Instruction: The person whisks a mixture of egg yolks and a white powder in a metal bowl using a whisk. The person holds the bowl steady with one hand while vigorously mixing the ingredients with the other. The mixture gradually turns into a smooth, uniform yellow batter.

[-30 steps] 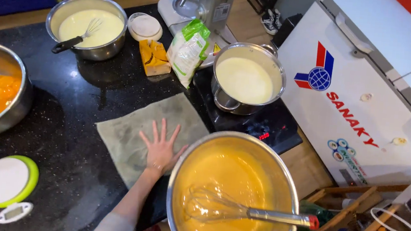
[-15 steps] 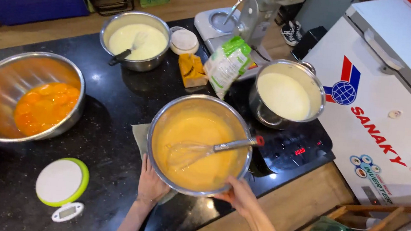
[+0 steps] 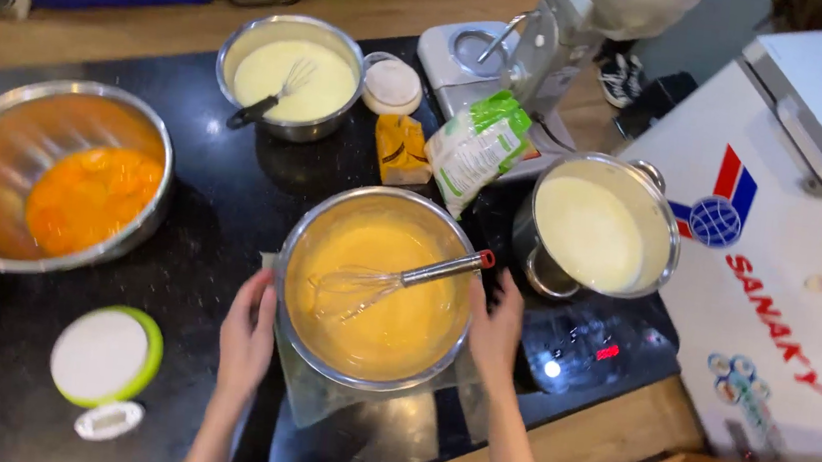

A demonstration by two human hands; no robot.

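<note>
The left hand (image 3: 247, 338) lies flat against the left wall of the steel mixing bowl (image 3: 378, 286), fingers together and pointing far, and the right hand (image 3: 495, 332) presses the right wall the same way, so the bowl sits cupped between both palms, near the front edge of the black counter (image 3: 218, 202). Neither hand closes around anything; both are open and bracing.

The bowl is filled well up with thick yellow batter (image 3: 393, 310), so it likely handles heavy and sloshes if tipped. Its polished wall looks slippery, and the rolled rim seems the surest place to take hold. A whisk (image 3: 396, 278) rests inside, its handle leaning over the right rim, loose and free to slide. A cloth (image 3: 315, 398) lies under the bowl.

Right of the bowl stands a pot of pale cream (image 3: 597, 234); far left, a bowl of egg yolks (image 3: 55, 177).
</note>
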